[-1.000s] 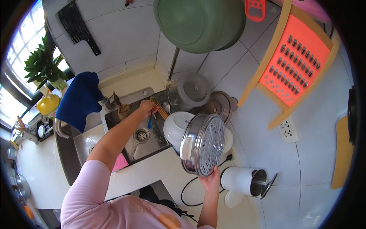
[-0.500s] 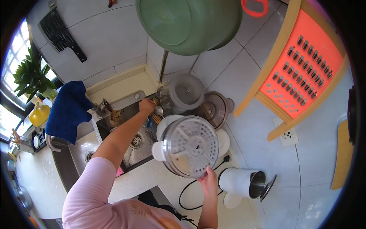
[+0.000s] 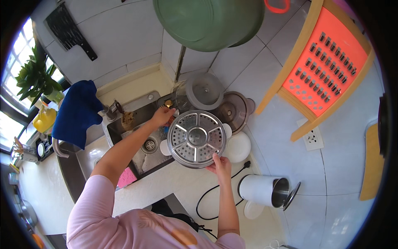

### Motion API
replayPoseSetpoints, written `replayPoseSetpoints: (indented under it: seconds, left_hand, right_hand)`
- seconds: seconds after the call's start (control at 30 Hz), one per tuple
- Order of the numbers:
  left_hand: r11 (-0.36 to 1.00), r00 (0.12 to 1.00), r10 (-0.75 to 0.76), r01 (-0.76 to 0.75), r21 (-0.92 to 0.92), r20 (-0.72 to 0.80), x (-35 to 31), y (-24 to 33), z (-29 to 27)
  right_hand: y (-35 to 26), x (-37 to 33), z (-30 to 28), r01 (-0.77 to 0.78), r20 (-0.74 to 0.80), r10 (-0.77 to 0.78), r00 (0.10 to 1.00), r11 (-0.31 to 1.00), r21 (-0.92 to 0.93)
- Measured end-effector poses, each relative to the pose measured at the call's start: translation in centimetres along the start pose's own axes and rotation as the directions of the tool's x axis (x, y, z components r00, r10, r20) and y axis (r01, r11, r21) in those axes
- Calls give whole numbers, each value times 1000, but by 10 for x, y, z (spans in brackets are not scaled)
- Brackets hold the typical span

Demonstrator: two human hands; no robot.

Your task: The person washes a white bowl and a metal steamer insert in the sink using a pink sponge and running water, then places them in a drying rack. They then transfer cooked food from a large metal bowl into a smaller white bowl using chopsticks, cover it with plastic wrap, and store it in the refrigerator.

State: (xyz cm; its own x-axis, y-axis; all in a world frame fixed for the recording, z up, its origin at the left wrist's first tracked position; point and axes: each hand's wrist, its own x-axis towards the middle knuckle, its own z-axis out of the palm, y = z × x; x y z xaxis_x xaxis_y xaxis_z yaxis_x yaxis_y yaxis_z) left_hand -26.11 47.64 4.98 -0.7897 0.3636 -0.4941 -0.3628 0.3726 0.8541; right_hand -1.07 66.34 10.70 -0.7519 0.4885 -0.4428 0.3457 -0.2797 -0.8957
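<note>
A round steamer basket [image 3: 182,137] with a perforated, spoked metal plate and white side handles stands at the right edge of the sink [image 3: 145,164]. On its near right rim my right hand [image 3: 222,167] is closed, thumb on top and fingers underneath. My left hand [image 3: 163,116] is over the sink's far right side, fingers bent together beside the basket's far left edge. A spoon and other utensils [image 3: 170,120] are close by its fingertips; what it grips, if anything, is hidden.
Behind the basket are a clear tub [image 3: 204,91] and a brownish lid [image 3: 231,112]. A white plate [image 3: 238,147] lies to its right. Nearer stand a black cord [image 3: 198,205] and a white canister [image 3: 259,190]. A blue cloth [image 3: 76,114] hangs over the faucet.
The steamer basket has turned and shifted away from me, and its metal plate now shows plainly. My right hand went along on the rim. My left hand moved slightly right.
</note>
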Motion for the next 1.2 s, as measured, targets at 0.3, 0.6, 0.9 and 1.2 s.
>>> replayPoseSetpoints:
  seconds: [0.3, 0.6, 0.9, 1.2]
  left_hand:
    - [999, 978, -47, 46, 13, 203, -59, -19, 0]
    - [963, 979, -11, 66, -262, 206, -64, -38, 22]
    - [848, 831, 524, -529, 23, -186, -187, -76, -15]
    - [944, 769, 290, -329, 36, -570, -394, -225, -115]
  right_hand:
    - [-2, 15, 8, 69, -89, -120, 989, 895, -442]
    - [5, 22, 4, 134, -125, -258, 958, 788, -601]
    - [-49, -87, 71, 570, 379, -434, 818, 703, -426]
    - [61, -130, 238, 985, 956, -288, 61, 172, -11]
